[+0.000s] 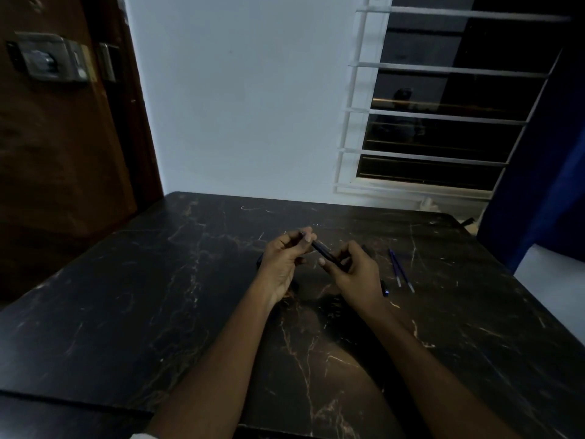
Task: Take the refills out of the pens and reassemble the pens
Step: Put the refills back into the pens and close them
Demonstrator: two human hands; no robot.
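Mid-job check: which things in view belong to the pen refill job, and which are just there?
Job:
- dark pen, held between left hand and right hand
- two blue refills lying on the table
- another pen, mostly hidden beside the right wrist

Just there:
- door
- barred window
- blue curtain

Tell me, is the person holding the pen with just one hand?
No, both the left hand and the right hand grip the dark pen.

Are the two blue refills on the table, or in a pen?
On the table. The two blue refills lie bare on the table, right of the right hand.
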